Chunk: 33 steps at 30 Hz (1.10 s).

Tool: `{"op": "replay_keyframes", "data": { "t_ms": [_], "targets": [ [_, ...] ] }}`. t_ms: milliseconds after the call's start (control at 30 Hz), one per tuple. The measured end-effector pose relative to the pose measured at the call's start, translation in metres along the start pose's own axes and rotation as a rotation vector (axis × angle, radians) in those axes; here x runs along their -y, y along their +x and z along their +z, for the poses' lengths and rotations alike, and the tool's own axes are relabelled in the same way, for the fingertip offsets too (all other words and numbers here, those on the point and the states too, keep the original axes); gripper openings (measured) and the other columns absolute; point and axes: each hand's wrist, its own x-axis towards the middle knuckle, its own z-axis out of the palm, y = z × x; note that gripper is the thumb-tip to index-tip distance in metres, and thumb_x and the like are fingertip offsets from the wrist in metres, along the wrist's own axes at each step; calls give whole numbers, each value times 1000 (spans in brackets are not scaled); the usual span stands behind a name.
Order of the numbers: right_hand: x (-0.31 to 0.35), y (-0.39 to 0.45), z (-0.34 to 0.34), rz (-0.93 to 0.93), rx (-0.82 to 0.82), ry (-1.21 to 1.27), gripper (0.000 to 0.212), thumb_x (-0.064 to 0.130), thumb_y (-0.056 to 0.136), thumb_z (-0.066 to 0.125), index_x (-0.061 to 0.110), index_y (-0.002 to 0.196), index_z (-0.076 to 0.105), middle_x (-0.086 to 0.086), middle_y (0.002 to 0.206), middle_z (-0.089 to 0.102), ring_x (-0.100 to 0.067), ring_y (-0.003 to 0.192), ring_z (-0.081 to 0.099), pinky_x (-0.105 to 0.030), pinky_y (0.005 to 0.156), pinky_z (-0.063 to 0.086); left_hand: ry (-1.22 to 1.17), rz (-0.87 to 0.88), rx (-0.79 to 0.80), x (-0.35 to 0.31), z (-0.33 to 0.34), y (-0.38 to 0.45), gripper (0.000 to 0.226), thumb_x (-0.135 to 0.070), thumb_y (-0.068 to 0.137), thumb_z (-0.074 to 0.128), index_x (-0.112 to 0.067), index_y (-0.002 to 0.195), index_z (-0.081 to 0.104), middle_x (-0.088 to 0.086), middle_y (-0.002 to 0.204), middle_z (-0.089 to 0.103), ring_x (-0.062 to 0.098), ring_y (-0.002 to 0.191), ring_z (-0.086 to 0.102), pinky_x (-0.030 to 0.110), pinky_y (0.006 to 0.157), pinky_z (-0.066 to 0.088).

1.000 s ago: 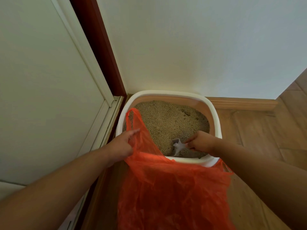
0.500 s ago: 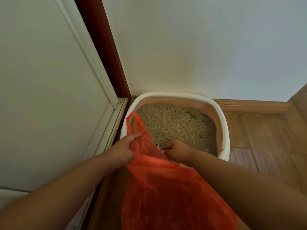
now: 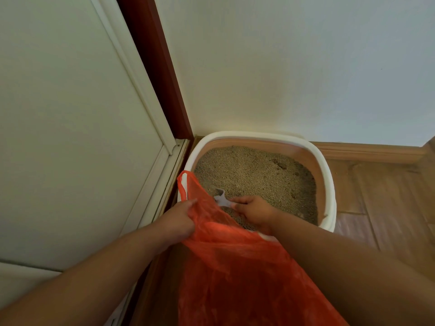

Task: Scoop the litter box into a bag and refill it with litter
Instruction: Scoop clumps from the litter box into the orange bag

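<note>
Our left hand (image 3: 179, 218) reaches forward with its fingers curled, pinching orange plastic at its edge. Our right hand (image 3: 255, 211) is held lower and beside it, fingers bent round a pale handle. Both forearms are bare.

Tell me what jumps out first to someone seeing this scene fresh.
The bright orange plastic bag fills the bottom centre, its edge gripped by the left hand. Behind it, a white-rimmed litter box full of litter sits in the wall corner, where the right hand holds a pale scoop.
</note>
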Motion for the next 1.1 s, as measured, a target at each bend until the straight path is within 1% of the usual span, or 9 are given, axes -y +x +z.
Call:
{"op": "replay_keyframes", "data": {
  "t_ms": [133, 267, 433, 533, 667, 733, 867, 1000, 1100],
  "targets": [
    [2, -6, -15, -32, -12, 37, 29, 12, 101, 60, 15, 129, 67, -3, 73, 61, -9, 55, 41, -19, 50, 36, -7, -1, -2, -4, 3, 0, 79, 8, 89, 54, -20, 160, 31, 7, 150, 47, 23, 120, 59, 21, 81, 51],
    [-1, -12, -43, -85, -43, 25, 28, 17, 101, 61, 19, 128, 68, -1, 76, 62, -7, 59, 46, -20, 56, 41, 2, 12, -24, -7, 3, 1, 82, 9, 88, 52, -22, 161, 28, 12, 158, 41, 28, 131, 54, 30, 95, 53],
    [2, -24, -75, -163, -144, 90, 28, 21, 100, 64, 24, 127, 71, -3, 80, 62, -11, 66, 47, -22, 59, 41, -18, 57, -40, -11, 7, 4, 86, 10, 85, 54, -22, 161, 30, 11, 159, 39, 26, 127, 57, 23, 81, 54],
    [8, -36, -88, -221, -159, 101, 27, 19, 101, 62, 24, 126, 70, -1, 76, 61, -9, 62, 45, -21, 57, 40, -32, 57, -21, -14, 8, 8, 90, 7, 83, 57, -26, 161, 28, 8, 158, 39, 24, 123, 57, 23, 76, 53],
    [11, -50, -103, -250, -202, 12, 29, 19, 102, 61, 24, 129, 69, -1, 76, 63, -11, 62, 45, -24, 59, 41, -12, 54, -17, -18, 8, 10, 93, 3, 81, 60, -29, 161, 27, 7, 157, 38, 23, 121, 59, 28, 82, 57],
    [11, -55, -106, -256, -183, 11, 29, 19, 102, 61, 24, 129, 70, -1, 76, 62, -9, 61, 45, -23, 58, 41, -20, 46, 5, -19, 8, 11, 95, 1, 79, 62, -30, 162, 26, 6, 156, 39, 22, 117, 60, 30, 81, 59],
    [13, -65, -111, -262, -192, 7, 28, 18, 102, 61, 24, 128, 70, -2, 76, 61, -6, 57, 44, -19, 53, 40, -29, 65, 37, -22, 6, 12, 101, -8, 76, 69, -31, 162, 21, 6, 153, 39, 20, 114, 61, 40, 92, 60],
    [15, -74, -115, -266, -170, 0, 29, 19, 102, 61, 25, 129, 70, 0, 74, 57, -7, 58, 42, -19, 54, 38, 82, 89, 79, -21, 6, 14, 120, -17, 72, 87, -32, 164, 12, 4, 160, 28, 24, 132, 50, 37, 99, 56],
    [16, -77, -116, -274, -156, -21, 29, 20, 101, 62, 24, 129, 70, 1, 73, 57, -9, 60, 42, -21, 55, 38, 234, 100, 102, -20, 6, 14, 134, -22, 66, 93, -35, 164, 2, 5, 167, 16, 27, 142, 40, 38, 105, 52]
  ]
}}
